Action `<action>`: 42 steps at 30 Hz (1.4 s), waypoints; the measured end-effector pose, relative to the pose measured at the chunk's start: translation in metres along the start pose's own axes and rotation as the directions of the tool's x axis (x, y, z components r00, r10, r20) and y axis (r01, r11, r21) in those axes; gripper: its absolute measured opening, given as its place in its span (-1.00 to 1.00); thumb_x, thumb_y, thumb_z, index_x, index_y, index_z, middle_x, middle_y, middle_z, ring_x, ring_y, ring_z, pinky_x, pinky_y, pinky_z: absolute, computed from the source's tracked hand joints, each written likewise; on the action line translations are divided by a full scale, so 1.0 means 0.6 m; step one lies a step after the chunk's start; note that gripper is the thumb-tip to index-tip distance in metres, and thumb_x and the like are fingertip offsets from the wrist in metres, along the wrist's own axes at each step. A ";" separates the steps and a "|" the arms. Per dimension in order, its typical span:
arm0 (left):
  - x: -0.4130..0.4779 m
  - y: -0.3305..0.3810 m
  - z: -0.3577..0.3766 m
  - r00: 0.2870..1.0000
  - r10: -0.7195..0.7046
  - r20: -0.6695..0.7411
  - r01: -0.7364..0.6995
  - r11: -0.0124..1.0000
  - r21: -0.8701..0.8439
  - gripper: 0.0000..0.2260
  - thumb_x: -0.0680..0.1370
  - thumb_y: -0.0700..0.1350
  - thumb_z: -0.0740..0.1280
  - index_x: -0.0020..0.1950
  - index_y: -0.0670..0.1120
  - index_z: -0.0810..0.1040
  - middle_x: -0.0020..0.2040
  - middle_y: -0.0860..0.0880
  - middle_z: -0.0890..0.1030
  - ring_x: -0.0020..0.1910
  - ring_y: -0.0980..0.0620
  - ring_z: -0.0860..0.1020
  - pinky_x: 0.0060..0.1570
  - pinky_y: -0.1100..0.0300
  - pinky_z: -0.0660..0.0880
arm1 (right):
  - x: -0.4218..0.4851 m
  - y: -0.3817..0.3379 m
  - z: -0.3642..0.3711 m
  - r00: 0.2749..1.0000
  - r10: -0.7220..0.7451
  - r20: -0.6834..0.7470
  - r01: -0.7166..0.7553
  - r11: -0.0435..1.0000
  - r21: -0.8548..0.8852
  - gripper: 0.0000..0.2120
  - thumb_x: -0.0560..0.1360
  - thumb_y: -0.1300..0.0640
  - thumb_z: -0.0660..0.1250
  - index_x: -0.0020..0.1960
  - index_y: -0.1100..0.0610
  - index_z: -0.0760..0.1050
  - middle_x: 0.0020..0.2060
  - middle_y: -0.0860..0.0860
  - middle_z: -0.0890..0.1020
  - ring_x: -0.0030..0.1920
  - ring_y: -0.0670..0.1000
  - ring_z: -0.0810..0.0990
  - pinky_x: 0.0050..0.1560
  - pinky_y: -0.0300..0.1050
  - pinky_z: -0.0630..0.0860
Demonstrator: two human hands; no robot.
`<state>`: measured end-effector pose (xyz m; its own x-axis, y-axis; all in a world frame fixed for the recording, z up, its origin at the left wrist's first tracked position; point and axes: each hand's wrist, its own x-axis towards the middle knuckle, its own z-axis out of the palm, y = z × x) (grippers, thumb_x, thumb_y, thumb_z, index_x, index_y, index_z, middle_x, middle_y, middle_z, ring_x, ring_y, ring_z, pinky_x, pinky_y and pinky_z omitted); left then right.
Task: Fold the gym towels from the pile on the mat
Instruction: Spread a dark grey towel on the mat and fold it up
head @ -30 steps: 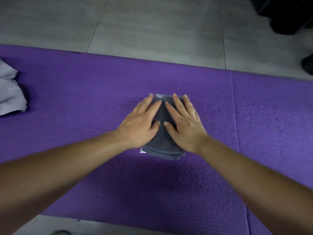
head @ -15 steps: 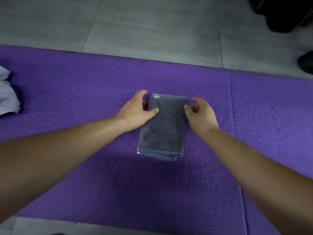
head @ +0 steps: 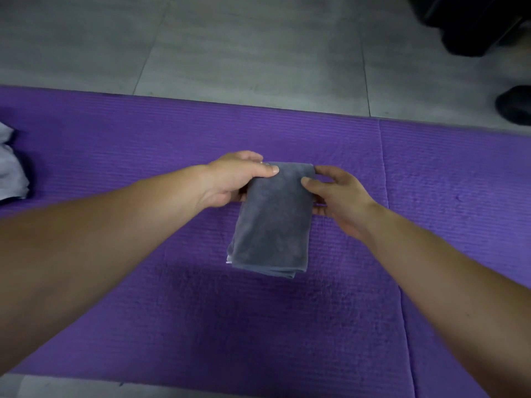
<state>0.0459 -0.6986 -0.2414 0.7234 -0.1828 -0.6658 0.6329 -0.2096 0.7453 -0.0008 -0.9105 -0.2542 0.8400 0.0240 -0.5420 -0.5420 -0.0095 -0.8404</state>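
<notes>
A dark grey towel (head: 273, 222), folded into a narrow rectangle, sits at the middle of the purple mat (head: 143, 145). My left hand (head: 230, 179) pinches its far left corner, thumb on top and fingers under. On the other side my right hand (head: 336, 196) pinches the far right corner the same way. The far end of the towel is lifted off the mat, while the near end with its stacked layers hangs down toward it.
A light grey towel pile (head: 11, 173) lies at the mat's left edge, partly out of view. Grey floor tiles (head: 230, 47) run beyond the mat. Dark objects (head: 474, 21) stand at the top right, with another dark object (head: 514, 104) below them.
Both hands went from pressing flat on the towel to gripping its far corners. The far end has risen off the mat.
</notes>
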 end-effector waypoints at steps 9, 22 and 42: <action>-0.089 -0.012 -0.005 0.989 0.144 0.029 -0.133 0.964 -0.230 -0.57 0.39 -0.20 0.55 0.24 -0.09 0.59 0.02 -0.03 0.71 0.02 0.00 0.66 -0.10 0.17 0.56 | -0.068 -0.029 0.000 0.991 -0.134 0.026 0.132 0.990 0.046 -0.67 0.55 0.16 0.43 0.28 0.10 0.50 0.00 0.10 0.71 0.04 0.07 0.72 0.03 -0.01 0.66; -0.196 0.037 -0.037 0.879 0.471 0.076 -0.436 0.858 -0.271 -0.56 0.40 -0.23 0.47 0.23 -0.01 0.48 -0.13 -0.06 0.67 -0.17 0.01 0.65 -0.20 0.14 0.58 | -0.124 -0.099 0.037 0.941 -0.256 0.220 0.251 0.967 0.051 -0.23 0.44 -0.36 0.35 0.50 0.04 0.35 0.33 -0.01 0.59 0.32 0.02 0.58 0.33 0.12 0.49; -0.200 0.034 -0.049 0.851 0.523 0.036 -0.519 0.850 -0.091 -0.55 0.54 -0.34 0.42 0.35 -0.02 0.42 -0.11 -0.01 0.70 -0.08 0.07 0.66 -0.05 0.23 0.58 | -0.134 -0.116 0.068 0.927 -0.361 0.101 0.347 0.929 0.131 -0.35 0.48 0.28 0.43 0.50 0.00 0.33 0.01 0.06 0.74 0.12 0.02 0.69 0.10 -0.15 0.61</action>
<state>-0.0202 -0.6526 -0.1452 0.9371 -0.3002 -0.1783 0.1880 0.0035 0.9822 -0.0316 -0.8711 -0.1522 0.9718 0.1271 -0.1988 -0.2150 0.1300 -0.9679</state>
